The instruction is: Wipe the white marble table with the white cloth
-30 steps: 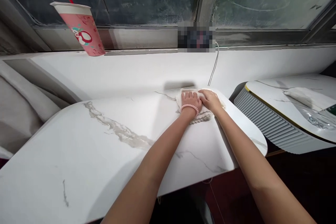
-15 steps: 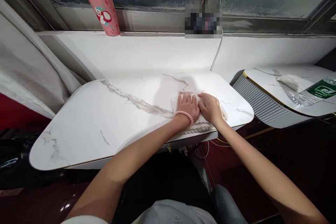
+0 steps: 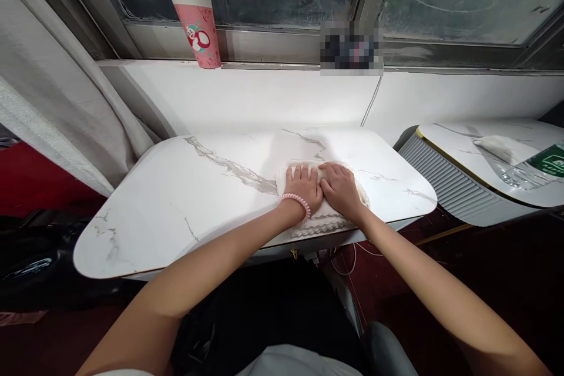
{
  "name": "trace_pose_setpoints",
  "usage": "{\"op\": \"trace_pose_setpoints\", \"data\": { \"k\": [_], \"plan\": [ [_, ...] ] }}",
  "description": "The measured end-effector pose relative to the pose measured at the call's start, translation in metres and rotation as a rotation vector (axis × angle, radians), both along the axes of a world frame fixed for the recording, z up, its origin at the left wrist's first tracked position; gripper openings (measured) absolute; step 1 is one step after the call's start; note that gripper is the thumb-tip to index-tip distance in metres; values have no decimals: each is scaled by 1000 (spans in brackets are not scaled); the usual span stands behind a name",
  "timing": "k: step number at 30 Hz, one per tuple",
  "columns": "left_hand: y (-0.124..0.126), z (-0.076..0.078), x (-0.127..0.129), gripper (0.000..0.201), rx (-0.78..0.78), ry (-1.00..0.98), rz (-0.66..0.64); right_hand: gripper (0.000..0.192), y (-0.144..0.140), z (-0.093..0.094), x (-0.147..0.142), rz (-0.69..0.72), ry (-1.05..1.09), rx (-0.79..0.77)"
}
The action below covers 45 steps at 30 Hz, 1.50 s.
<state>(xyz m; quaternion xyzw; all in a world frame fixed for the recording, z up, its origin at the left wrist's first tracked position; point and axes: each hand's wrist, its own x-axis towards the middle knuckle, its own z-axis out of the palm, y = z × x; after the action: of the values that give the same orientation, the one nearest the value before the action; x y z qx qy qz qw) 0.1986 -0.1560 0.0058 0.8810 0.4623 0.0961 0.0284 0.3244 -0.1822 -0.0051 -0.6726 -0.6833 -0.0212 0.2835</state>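
Observation:
A folded white cloth [image 3: 328,220] lies on the white marble table [image 3: 176,200], close to its near edge. Both of my hands press flat on the cloth, side by side. My left hand [image 3: 303,186], with a pink coil band at the wrist, covers the cloth's left part. My right hand [image 3: 340,189] rests on its middle, thumb touching the left hand. The cloth's scalloped edge shows below my wrists.
A pink paper cup [image 3: 200,27] with a red straw stands on the window ledge. A white cable [image 3: 371,100] hangs down the wall. To the right, a second marble table [image 3: 458,155] carries a white cloth [image 3: 502,148] and a plastic bottle [image 3: 535,165]. A grey curtain [image 3: 57,106] hangs at the left.
My two hands and the cloth have slid from the table's far side toward its near edge and slightly left. The view has pulled back, showing more of the table.

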Motion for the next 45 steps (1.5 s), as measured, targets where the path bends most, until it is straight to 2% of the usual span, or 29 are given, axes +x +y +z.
{"op": "trace_pose_setpoints", "data": {
  "k": [9,16,26,34,39,45],
  "plan": [
    [68,0,5,50,-23,-53,46,35,68,3,0,-54,30,-51],
    [121,2,12,46,-13,-83,104,37,127,5,6,-30,-13,-92],
    [184,-2,26,45,-8,-125,128,38,193,-1,19,-45,46,-38],
    [214,-6,35,42,42,-129,151,37,224,-2,26,-57,53,-32],
    [221,-3,38,41,39,-124,163,36,232,-2,29,-59,66,-33],
    [222,-3,41,40,48,-122,181,36,230,-2,32,-40,64,-27]
  ]
}}
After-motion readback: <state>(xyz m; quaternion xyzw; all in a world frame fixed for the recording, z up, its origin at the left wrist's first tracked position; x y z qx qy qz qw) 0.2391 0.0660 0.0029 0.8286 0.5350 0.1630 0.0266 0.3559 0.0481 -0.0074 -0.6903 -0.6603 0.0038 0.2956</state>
